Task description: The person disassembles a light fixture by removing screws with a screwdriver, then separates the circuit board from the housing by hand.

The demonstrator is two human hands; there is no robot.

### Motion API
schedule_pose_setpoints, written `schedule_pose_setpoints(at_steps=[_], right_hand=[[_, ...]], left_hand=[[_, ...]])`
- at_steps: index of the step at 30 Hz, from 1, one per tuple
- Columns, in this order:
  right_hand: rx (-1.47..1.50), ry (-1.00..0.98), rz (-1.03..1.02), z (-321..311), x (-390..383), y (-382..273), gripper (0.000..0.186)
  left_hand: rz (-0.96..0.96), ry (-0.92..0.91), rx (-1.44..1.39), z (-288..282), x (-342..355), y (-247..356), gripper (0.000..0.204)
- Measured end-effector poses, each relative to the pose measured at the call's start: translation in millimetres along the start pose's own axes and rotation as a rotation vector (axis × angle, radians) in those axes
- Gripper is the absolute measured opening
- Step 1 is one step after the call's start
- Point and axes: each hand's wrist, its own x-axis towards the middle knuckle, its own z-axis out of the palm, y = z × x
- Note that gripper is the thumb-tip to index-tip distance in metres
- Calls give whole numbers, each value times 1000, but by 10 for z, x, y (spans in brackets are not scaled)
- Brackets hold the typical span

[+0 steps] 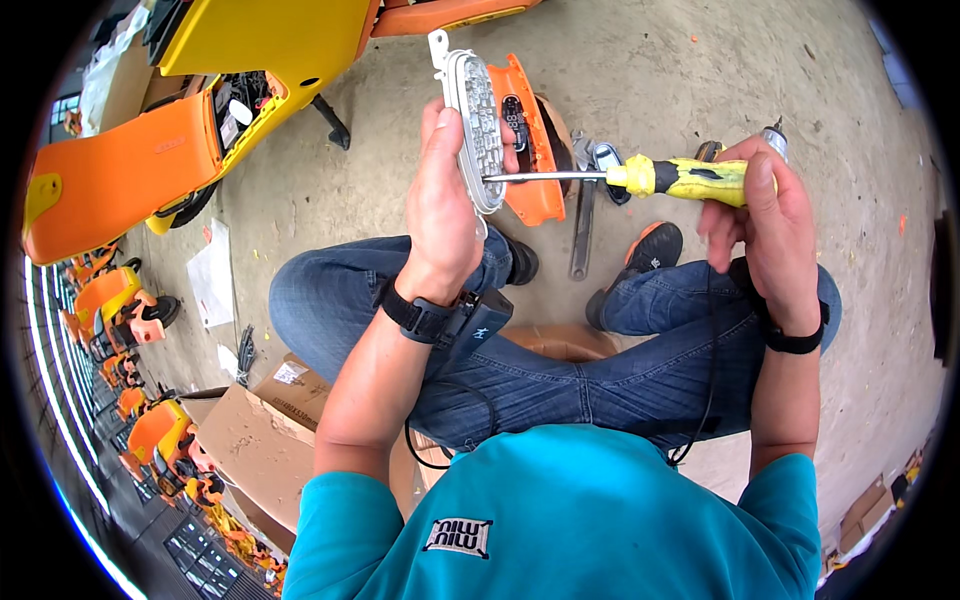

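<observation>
Two-handed work, this: at upper centre, the left hand (440, 215) holds up a clear oval lamp (483, 120), thumb along its near side and fingertips showing past the far edge. At right of centre, the right hand (770, 220) has thumb and forefinger closed round the butt of a yellow screwdriver (705, 182), remaining fingers loosely curled. Its shaft runs level to the lamp's lower part; I can't tell whether the tip is seated. I'd call this the driving or prying step. Next calls for a steady lamp and a straight shaft, clear of the left fingers.
</observation>
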Motion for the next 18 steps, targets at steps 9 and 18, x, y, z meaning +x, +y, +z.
schedule_pose_setpoints(at_steps=[9,18], right_hand=[[-78,-140,-112,-58,3,-1,20],[-221,-134,-235,-53,52,53,28]], left_hand=[[30,5,84,7,-22,25,31],[34,-3,112,26,22,3,32]])
